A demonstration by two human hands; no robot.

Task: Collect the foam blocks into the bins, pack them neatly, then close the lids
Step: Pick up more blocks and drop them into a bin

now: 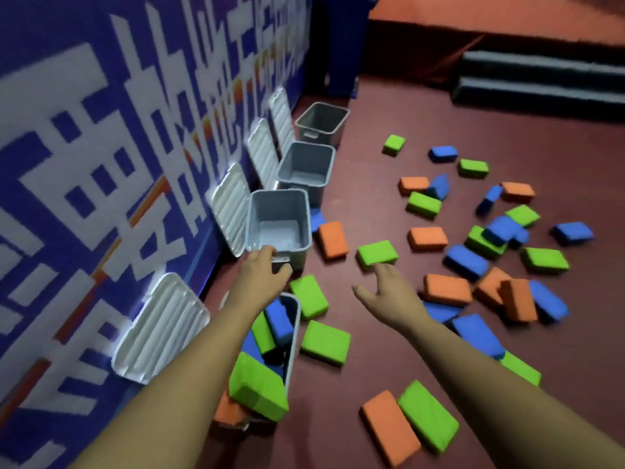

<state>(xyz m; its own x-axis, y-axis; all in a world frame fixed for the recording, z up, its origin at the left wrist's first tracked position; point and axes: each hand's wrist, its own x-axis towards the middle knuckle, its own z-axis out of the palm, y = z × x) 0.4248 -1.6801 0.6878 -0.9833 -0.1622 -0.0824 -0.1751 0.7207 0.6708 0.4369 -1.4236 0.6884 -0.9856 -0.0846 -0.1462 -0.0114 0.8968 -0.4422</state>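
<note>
Green, blue, orange foam blocks (pixel 427 237) strewn over red floor (pixel 372 157); several in the nearest bin (pixel 297 321). Left grip (pixel 262 272) on near rim of the empty grey bin (pixel 280 204), hold unclear. Right grip (pixel 389 286) spread, empty, just beside a green block (pixel 377 252).

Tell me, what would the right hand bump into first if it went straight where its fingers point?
Probably the green foam block lying on the floor just past the fingertips of the right hand. Depth is unclear, so the hand may be above it.
</note>
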